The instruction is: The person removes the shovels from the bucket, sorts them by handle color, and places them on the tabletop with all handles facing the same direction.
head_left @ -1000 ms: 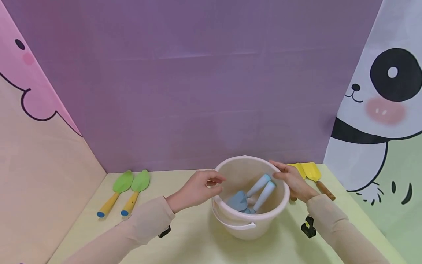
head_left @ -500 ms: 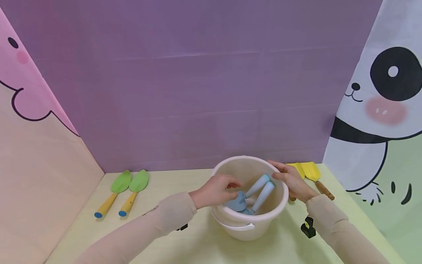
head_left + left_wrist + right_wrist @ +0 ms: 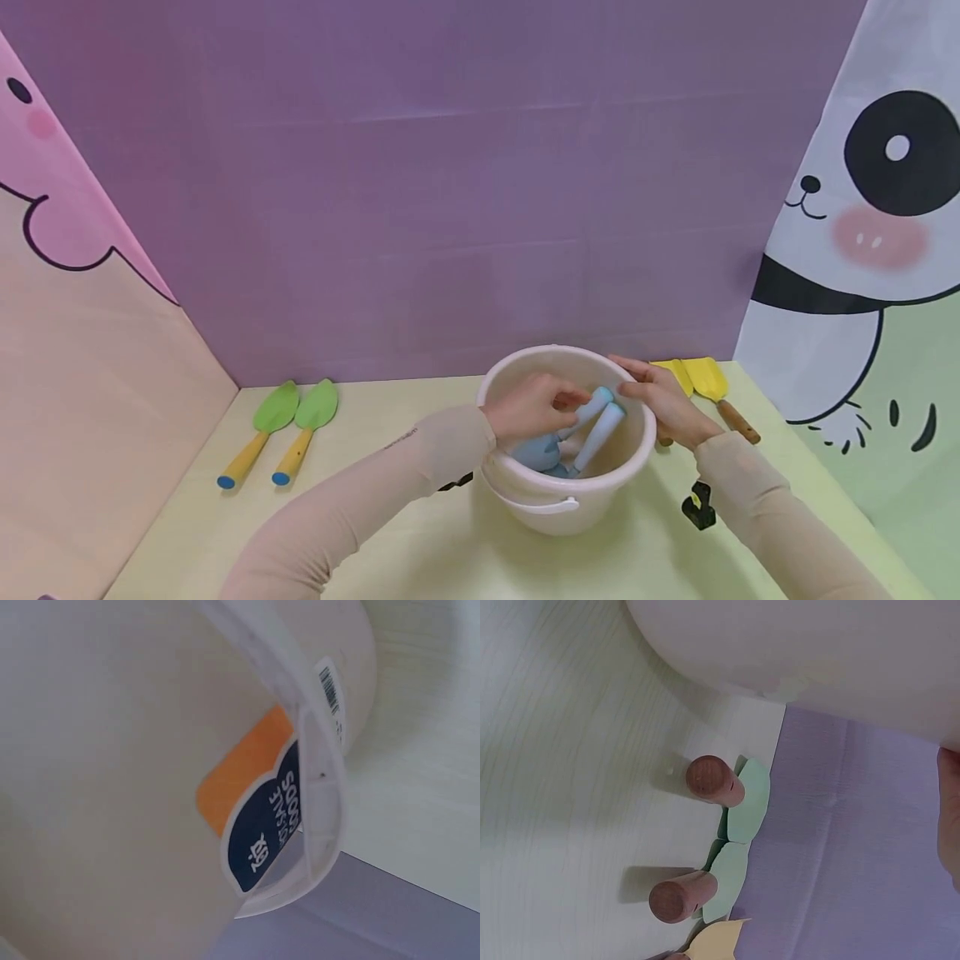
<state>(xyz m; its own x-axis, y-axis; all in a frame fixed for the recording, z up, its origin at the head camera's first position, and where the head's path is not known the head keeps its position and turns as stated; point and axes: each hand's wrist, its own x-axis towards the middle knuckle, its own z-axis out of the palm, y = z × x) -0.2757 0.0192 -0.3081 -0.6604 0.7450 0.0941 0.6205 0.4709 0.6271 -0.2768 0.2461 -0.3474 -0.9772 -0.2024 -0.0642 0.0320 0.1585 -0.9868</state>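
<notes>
A pale pink bucket (image 3: 558, 518) stands right of the middle of the table. Two toy shovels with light blue handles lean inside it; the nearer shovel (image 3: 602, 437) shows most of its handle, and a blue blade (image 3: 536, 455) lies low in the bucket. My left hand (image 3: 534, 407) reaches over the left rim, its loosely bent fingers beside the farther shovel's handle (image 3: 600, 400); nothing shows in its grasp. My right hand (image 3: 670, 407) holds the bucket's right rim, thumb at the inner edge. Stickers on the bucket (image 3: 247, 780) fill much of the left wrist view.
Two green trowels (image 3: 276, 408) with yellow handles lie at the left. Behind my right hand are yellow shovels (image 3: 707, 379) with brown handles. Green-bladed tools (image 3: 748, 799) with brown handles lie beside the bucket in the right wrist view. A purple backdrop (image 3: 420, 208) closes the rear.
My left hand has moved right, from outside the bucket's left rim to over its inside, near the blue shovel handles. My right hand stays on the rim.
</notes>
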